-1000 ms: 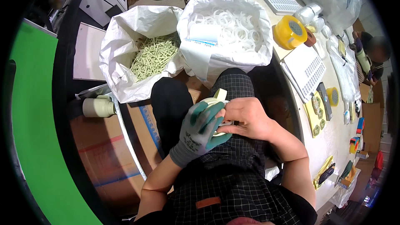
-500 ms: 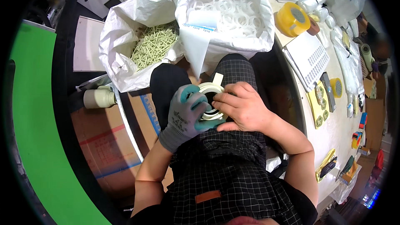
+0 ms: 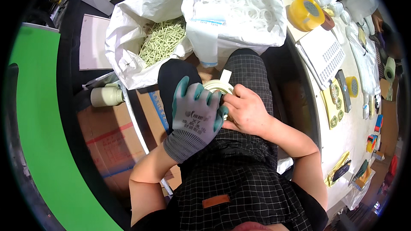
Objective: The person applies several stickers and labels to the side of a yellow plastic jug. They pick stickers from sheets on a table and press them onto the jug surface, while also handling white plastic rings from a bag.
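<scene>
Nearest you is your black checked apron point(image 3: 244, 175) with its brown patch point(image 3: 216, 201). Beyond it, your left hand point(image 3: 196, 110), in a grey glove with green fingertips, now lies back-up across the near left of the pale green ring-shaped part point(image 3: 217, 85). Half a second ago those fingers curled round the part's left edge and its dark centre showed; now the glove covers most of that centre. Its outer fingers are straightened, while thumb and forefinger point toward your right hand; whether they pinch anything, you cannot tell from here. Your bare right hand point(image 3: 246, 109) has curled fingers and appears to grasp the part's right rim, so judging by this, the right steadies it while the left has shifted its hold. The part sits over your lap, between your thighs, its flat tab point(image 3: 226, 76) pointing away from you.

Past your knees stand two white sacks: the left sack point(image 3: 128, 21) holds thin pale green sticks point(image 3: 160, 42), the right sack point(image 3: 274, 38) translucent rings point(image 3: 246, 10).
</scene>
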`<move>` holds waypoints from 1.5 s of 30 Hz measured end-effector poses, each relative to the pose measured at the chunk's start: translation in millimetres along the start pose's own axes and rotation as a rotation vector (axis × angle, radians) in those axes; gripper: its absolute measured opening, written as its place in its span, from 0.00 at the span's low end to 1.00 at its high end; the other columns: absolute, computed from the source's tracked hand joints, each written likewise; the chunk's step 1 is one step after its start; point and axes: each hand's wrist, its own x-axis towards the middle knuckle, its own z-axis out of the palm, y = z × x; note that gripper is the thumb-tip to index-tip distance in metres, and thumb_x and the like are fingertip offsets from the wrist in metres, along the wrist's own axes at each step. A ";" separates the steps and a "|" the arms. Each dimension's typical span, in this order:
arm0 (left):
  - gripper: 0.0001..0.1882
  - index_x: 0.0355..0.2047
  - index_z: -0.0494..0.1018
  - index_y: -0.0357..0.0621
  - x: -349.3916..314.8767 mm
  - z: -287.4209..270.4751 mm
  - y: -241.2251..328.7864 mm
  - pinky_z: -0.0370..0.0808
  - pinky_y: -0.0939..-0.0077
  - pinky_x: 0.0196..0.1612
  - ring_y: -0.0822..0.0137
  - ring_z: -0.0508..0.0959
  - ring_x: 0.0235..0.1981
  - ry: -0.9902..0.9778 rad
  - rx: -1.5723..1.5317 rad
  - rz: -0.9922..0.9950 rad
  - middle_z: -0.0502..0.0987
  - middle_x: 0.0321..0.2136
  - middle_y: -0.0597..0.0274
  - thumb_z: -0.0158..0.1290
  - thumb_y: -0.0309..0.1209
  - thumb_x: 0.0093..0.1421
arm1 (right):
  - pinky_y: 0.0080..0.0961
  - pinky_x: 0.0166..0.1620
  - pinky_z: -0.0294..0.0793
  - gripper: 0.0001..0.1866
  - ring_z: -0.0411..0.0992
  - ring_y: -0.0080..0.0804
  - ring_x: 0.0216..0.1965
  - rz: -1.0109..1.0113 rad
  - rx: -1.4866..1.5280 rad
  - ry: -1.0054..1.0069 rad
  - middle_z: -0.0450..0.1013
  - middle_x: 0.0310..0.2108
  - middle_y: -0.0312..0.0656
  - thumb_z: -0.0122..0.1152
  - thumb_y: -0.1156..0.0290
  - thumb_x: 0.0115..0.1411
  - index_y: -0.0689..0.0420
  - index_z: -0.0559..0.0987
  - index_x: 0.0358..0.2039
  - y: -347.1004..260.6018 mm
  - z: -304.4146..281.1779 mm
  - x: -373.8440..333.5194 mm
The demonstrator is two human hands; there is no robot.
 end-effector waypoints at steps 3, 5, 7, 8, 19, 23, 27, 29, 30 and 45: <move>0.19 0.48 0.80 0.45 8.3 -5.4 5.0 0.65 0.43 0.65 0.55 0.73 0.53 -0.077 0.006 -0.018 0.75 0.42 0.57 0.59 0.44 0.63 | 0.31 0.41 0.78 0.20 0.68 0.36 0.35 0.007 -0.019 0.003 0.69 0.32 0.36 0.76 0.55 0.40 0.57 0.78 0.23 2.1 -3.4 -0.9; 0.18 0.47 0.80 0.47 9.1 -6.2 7.1 0.66 0.46 0.64 0.56 0.73 0.53 -0.039 0.056 -0.018 0.75 0.41 0.59 0.59 0.44 0.62 | 0.31 0.41 0.79 0.21 0.68 0.36 0.35 0.026 -0.024 -0.019 0.69 0.32 0.37 0.76 0.54 0.41 0.57 0.78 0.24 3.2 -3.8 -5.1; 0.17 0.46 0.80 0.50 5.2 -7.8 10.0 0.66 0.49 0.62 0.56 0.73 0.53 0.036 0.145 -0.012 0.76 0.40 0.61 0.59 0.45 0.61 | 0.31 0.41 0.79 0.21 0.68 0.36 0.35 0.015 -0.017 0.012 0.69 0.32 0.37 0.76 0.53 0.42 0.57 0.78 0.25 5.0 -1.7 -4.7; 0.17 0.47 0.80 0.51 6.8 -10.3 10.5 0.67 0.50 0.61 0.55 0.73 0.51 0.033 0.153 -0.029 0.76 0.40 0.60 0.61 0.42 0.60 | 0.32 0.41 0.79 0.21 0.68 0.36 0.35 0.009 -0.016 0.022 0.69 0.32 0.37 0.76 0.53 0.42 0.57 0.78 0.25 5.9 -1.8 -5.4; 0.79 0.75 0.48 0.32 90.0 97.9 -193.5 0.57 0.55 0.75 0.41 0.56 0.74 0.074 -0.649 -0.679 0.54 0.72 0.34 0.76 0.66 0.33 | 0.36 0.45 0.78 0.31 0.74 0.39 0.43 -0.024 0.297 0.105 0.75 0.47 0.39 0.78 0.51 0.47 0.54 0.79 0.48 -13.7 -3.9 -19.1; 0.49 0.61 0.74 0.36 123.9 114.2 -240.2 0.77 0.66 0.58 0.61 0.81 0.53 -0.490 -0.919 -0.450 0.81 0.52 0.50 0.78 0.53 0.44 | 0.34 0.52 0.76 0.26 0.75 0.36 0.45 0.491 0.605 0.294 0.76 0.48 0.46 0.73 0.66 0.59 0.61 0.75 0.55 10.9 0.5 -24.7; 0.29 0.56 0.76 0.31 94.2 66.0 -207.5 0.78 0.75 0.53 0.71 0.81 0.47 -0.499 -1.318 -0.405 0.84 0.45 0.57 0.69 0.36 0.59 | 0.32 0.57 0.74 0.27 0.74 0.31 0.50 0.870 0.739 0.419 0.76 0.54 0.46 0.70 0.69 0.64 0.63 0.71 0.60 51.5 33.7 -20.6; 0.31 0.59 0.74 0.31 72.4 42.7 -184.2 0.78 0.75 0.54 0.71 0.81 0.48 -0.404 -1.456 -0.371 0.83 0.47 0.57 0.68 0.34 0.59 | 0.36 0.64 0.70 0.34 0.74 0.36 0.59 0.769 0.702 0.424 0.76 0.57 0.50 0.73 0.68 0.62 0.67 0.68 0.64 54.9 44.9 11.3; 0.32 0.60 0.73 0.30 67.5 34.8 -173.0 0.78 0.74 0.54 0.72 0.81 0.48 -0.348 -1.525 -0.341 0.83 0.48 0.57 0.68 0.33 0.59 | 0.35 0.63 0.72 0.34 0.75 0.35 0.57 0.768 0.826 0.399 0.77 0.55 0.50 0.74 0.68 0.61 0.69 0.69 0.62 62.9 52.6 25.9; 0.13 0.39 0.81 0.50 14.6 17.5 -102.1 0.72 0.46 0.60 0.56 0.78 0.47 0.568 -0.106 0.084 0.79 0.44 0.65 0.68 0.32 0.52 | 0.27 0.41 0.85 0.15 0.83 0.30 0.35 0.681 1.440 0.289 0.83 0.42 0.46 0.59 0.78 0.70 0.69 0.76 0.55 30.6 36.7 77.1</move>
